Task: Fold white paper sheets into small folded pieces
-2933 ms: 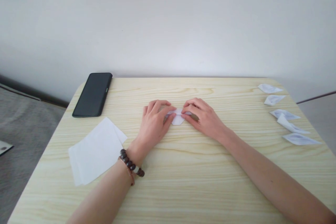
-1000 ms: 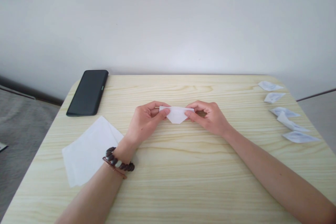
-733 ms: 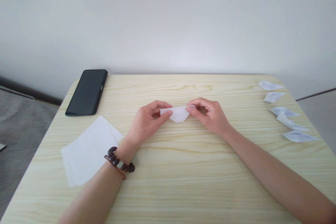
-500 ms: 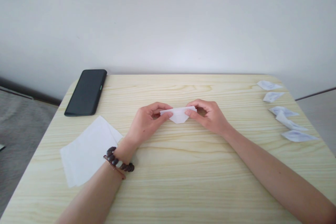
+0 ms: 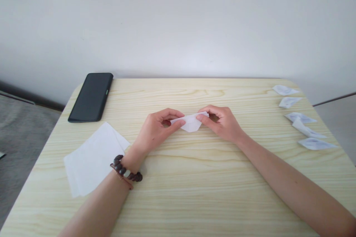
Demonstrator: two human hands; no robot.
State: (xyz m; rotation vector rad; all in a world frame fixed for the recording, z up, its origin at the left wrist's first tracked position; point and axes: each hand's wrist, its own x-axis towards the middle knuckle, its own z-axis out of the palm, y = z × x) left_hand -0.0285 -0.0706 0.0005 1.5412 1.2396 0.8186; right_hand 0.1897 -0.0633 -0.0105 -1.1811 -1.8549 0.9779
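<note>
Between my two hands is a small folded white paper, straight along its top edge and tapering to a blunt lower edge. My left hand pinches its left end, thumb in front and fingers behind. The right end is pinched the same way by my right hand. Fingertips behind the paper are hidden. Dark beads circle my left wrist, just right of a few loose white paper sheets.
A black phone lies at the back left of the wood-grain table. Several folded white paper pieces line the right side. A pale wall rises behind the table's back edge.
The folded paper has tilted slightly, its left end a little lower. My left thumb has shifted a touch to the right; my right hand is nearly still.
</note>
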